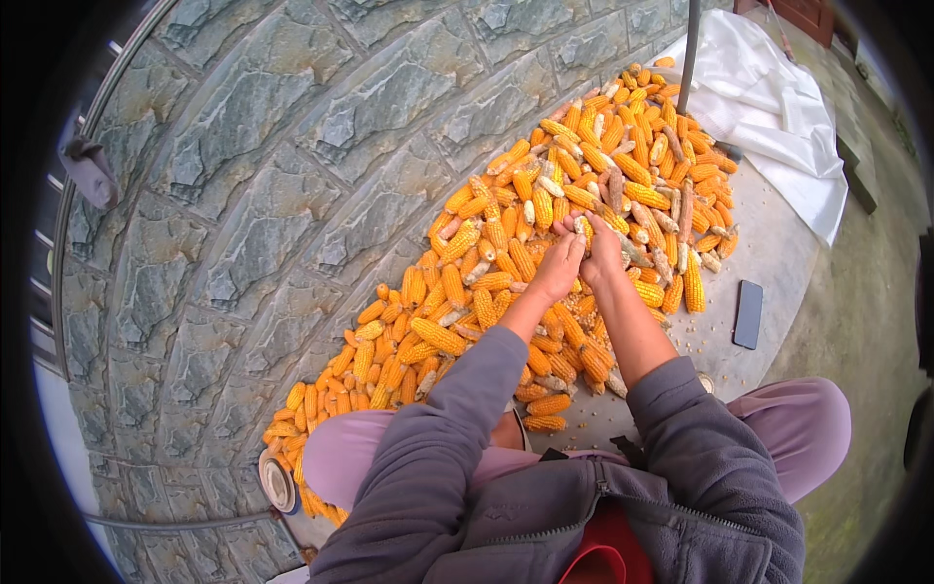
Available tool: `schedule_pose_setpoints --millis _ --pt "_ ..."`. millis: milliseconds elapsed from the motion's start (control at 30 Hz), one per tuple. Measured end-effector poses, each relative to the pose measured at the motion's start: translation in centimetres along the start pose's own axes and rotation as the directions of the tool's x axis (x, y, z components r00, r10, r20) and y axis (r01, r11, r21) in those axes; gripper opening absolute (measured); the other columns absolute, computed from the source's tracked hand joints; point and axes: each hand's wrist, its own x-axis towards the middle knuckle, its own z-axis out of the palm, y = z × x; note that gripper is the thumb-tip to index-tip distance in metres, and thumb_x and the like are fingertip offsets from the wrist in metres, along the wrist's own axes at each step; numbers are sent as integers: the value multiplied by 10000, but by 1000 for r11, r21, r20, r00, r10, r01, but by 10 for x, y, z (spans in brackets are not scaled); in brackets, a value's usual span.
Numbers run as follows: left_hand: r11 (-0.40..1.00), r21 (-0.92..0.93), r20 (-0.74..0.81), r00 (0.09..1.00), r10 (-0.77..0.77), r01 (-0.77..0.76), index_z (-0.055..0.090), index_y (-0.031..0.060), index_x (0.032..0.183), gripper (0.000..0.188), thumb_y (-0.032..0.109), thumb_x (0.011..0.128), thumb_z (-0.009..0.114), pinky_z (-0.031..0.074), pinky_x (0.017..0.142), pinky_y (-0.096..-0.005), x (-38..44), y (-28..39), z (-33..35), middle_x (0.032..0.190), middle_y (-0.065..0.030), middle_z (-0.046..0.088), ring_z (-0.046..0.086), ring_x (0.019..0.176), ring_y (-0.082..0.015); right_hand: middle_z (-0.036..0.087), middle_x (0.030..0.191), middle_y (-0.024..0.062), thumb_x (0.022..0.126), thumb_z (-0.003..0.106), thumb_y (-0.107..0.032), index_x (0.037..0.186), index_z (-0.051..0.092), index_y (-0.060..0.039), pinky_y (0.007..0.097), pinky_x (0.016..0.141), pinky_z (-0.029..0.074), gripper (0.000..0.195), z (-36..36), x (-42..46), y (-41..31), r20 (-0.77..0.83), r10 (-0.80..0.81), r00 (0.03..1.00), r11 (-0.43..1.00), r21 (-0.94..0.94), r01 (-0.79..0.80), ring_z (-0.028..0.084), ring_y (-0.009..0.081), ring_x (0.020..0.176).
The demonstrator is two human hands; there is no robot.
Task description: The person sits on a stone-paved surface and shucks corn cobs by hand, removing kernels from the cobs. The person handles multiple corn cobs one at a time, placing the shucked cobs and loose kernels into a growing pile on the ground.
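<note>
My left hand (560, 266) and my right hand (604, 248) meet over a long heap of dried corn cobs (438, 336). Between them they hold a corn cob (583, 228), partly hidden by the fingers, with some yellow kernels showing. Around and below the hands lie yellow cobs full of kernels, several bare or pale cobs and a reddish stripped cob (687, 208). Loose kernels (587, 306) are scattered among the cobs under my wrists.
A stone-faced wall (292, 182) runs along the heap's left side. A smartphone (748, 314) lies on the ground at the right. Beyond the far end are a white plastic sheet (781, 124) and an upright grey pole (688, 58). A round container (278, 482) stands at lower left.
</note>
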Motion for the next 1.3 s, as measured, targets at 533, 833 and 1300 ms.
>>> schedule_pose_setpoints --millis 533,833,1300 --pt "874 -391 107 958 -267 288 552 115 936 321 386 1023 404 248 414 -214 7 0 -4 654 50 394 320 480 -43 650 971 117 1016 374 -281 1021 537 -50 413 883 526 282 5 -9 -1 34 60 998 996 -65 -57 643 277 1016" --pt "797 -431 227 906 -358 423 483 98 833 309 343 1011 425 245 402 -210 1 13 -12 649 46 384 307 469 -50 635 949 84 1024 385 -307 1120 562 -41 404 876 532 334 -12 7 2 -6 129 992 973 193 -125 633 257 999" --pt "964 267 157 986 -57 13 503 -9 954 360 327 984 375 449 813 -463 4 6 -9 935 -251 598 581 881 -392 561 827 76 1030 407 -259 1092 538 -12 334 755 514 286 -10 4 -4 118 60 991 972 221 -85 572 220 802"
